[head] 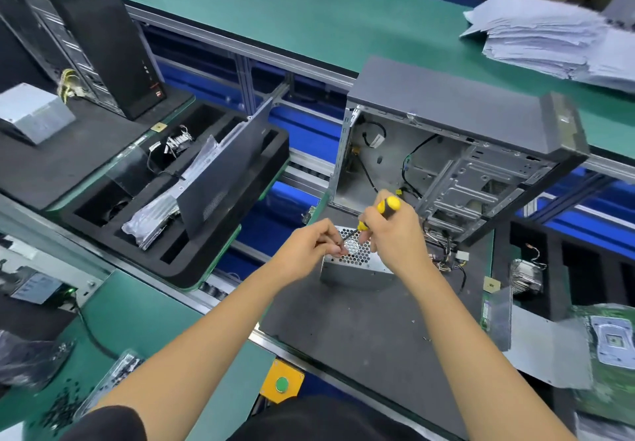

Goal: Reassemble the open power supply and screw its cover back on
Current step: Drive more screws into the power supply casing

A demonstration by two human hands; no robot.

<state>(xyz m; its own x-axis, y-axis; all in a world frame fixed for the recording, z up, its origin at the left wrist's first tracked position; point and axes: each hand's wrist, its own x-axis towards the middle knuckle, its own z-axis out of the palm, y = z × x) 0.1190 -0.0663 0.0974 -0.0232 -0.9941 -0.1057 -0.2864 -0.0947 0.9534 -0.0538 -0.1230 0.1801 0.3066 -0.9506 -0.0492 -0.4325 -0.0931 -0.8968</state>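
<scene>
The silver power supply (357,262) stands on a dark mat (360,330), its honeycomb grille facing up. My right hand (391,231) grips a yellow-and-black screwdriver (386,206) whose shaft slants down to the left over the grille. My left hand (316,241) pinches at the screwdriver's tip, at the supply's upper left edge; whatever sits between the fingertips is too small to make out. A bundle of wires (446,258) trails from the supply's right side.
An open grey PC case (457,152) stands right behind the supply. A black foam tray (178,193) with a side panel and bagged parts is at left. More trays and a green circuit board (608,348) lie at right. Loose black screws (65,403) lie bottom left.
</scene>
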